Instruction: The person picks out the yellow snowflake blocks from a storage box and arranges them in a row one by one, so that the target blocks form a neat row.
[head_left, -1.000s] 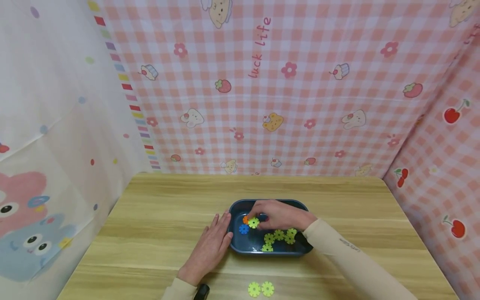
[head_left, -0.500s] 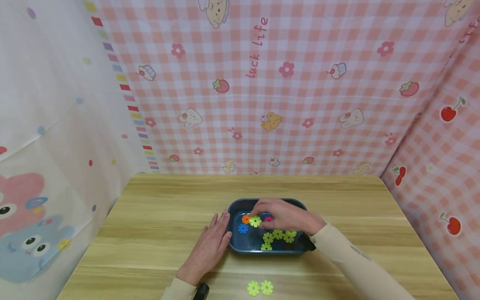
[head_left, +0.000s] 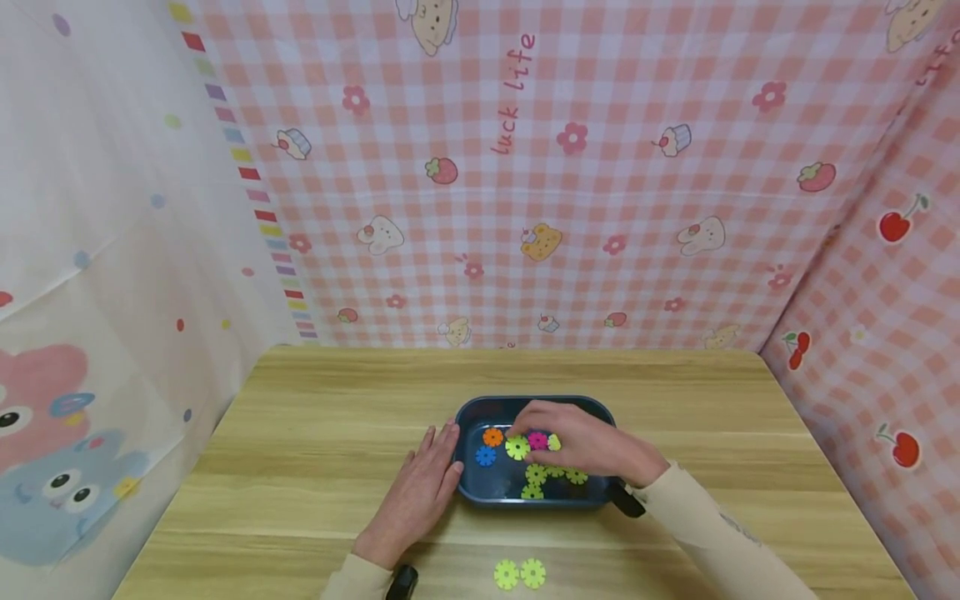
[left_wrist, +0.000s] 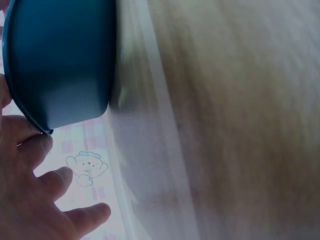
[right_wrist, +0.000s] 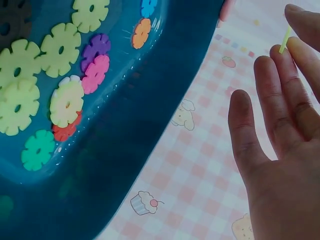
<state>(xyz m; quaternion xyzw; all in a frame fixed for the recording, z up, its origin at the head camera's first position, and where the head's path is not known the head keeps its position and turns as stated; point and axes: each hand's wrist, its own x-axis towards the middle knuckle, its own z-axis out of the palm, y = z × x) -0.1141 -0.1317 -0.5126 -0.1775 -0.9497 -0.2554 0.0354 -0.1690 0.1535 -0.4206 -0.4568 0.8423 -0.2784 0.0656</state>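
Observation:
In the head view my right hand is over the dark blue tray. It pinches a yellow-green notched snowflake disc between thumb and fingertips; from the right wrist the same disc appears edge-on. My left hand touches the tray's left rim with extended fingers, and the left wrist view shows them spread by the rim. Inside the tray lie an orange disc, a blue disc, a magenta disc and several yellow-green discs. My right hand hides part of the tray.
Two yellow-green discs lie side by side on the wooden table, in front of the tray. Purple, red and green discs also show in the tray. A checked cloth hangs behind the table.
My right hand has drawn slightly right and up with the yellow-green disc, away from the orange disc, uncovering the magenta disc. My left hand has stayed at the rim.

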